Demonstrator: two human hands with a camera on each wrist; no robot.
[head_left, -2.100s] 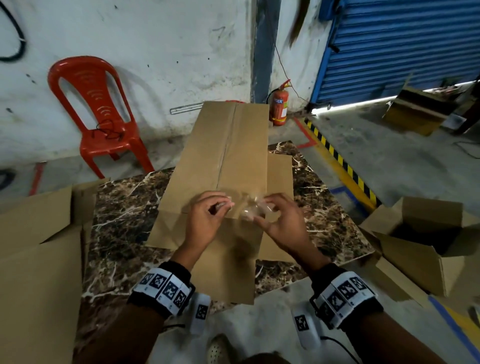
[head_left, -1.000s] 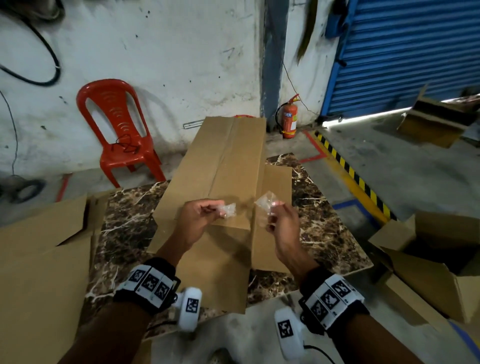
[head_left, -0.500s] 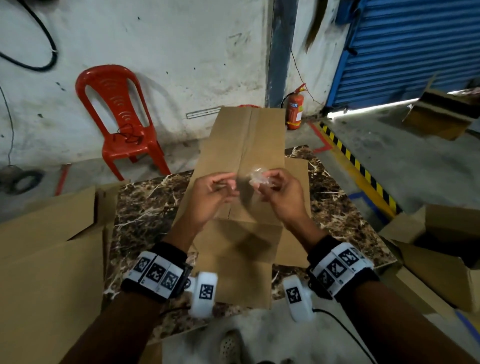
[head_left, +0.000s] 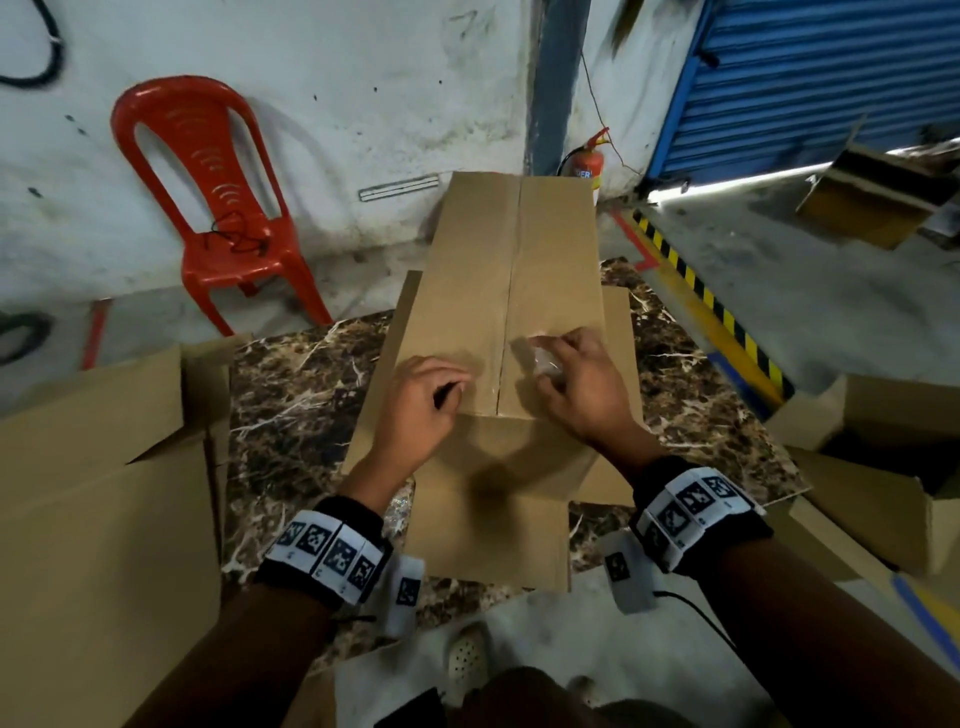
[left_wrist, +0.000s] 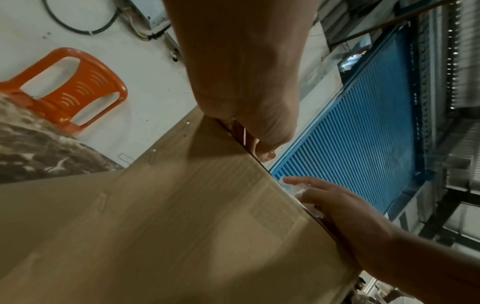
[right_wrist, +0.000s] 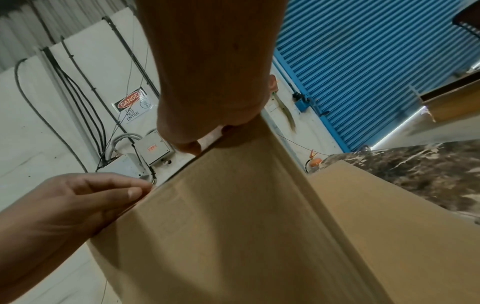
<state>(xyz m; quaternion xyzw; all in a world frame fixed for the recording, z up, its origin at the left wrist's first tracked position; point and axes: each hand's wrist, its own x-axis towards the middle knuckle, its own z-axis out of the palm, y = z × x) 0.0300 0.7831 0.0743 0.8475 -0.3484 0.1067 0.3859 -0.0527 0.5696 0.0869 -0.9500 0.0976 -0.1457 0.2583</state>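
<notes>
One cardboard box (head_left: 519, 270) on the marble surface (head_left: 291, 395), two hands on top at its near end.
The right hand (head_left: 587, 384) rests right of the box's centre seam, its fingers curled round one wad of crumpled clear film (head_left: 545, 364). The left hand (head_left: 415, 405) rests left of the seam, fingers curled, thumb to fingertip; whether they pinch anything cannot be told. One red chair (head_left: 218, 208) stands far left.
</notes>
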